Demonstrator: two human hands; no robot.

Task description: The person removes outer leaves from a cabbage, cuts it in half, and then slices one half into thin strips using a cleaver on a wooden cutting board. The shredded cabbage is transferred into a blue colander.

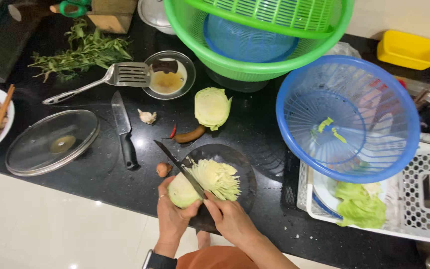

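A: Head view. Left hand (171, 211) cupped tight on the uncut cabbage piece (181, 192), pinning it on the round dark cutting board (235, 164). Right hand (226, 215) fisted around the knife (180, 167) handle, blade angled up-left across the cabbage.

B: Shreds?

A: Shredded cabbage (217, 178) fanned just right of the blade, on the board. Board sits near the front counter edge; hands hang over that edge.

B: Room around it?

A: Tight. Small onion (163, 169) just left of the board, second knife (123, 130) and glass lid (52, 142) further left. Chilli (173, 131) and another cabbage wedge (212, 107) behind. Blue colander (347, 117) right, overlapping a white crate (424, 199) holding leaves. Bare black counter between board and crate.

B: Back edge?

A: Green basket (255, 65), spatula (100, 79), herbs (83, 50).
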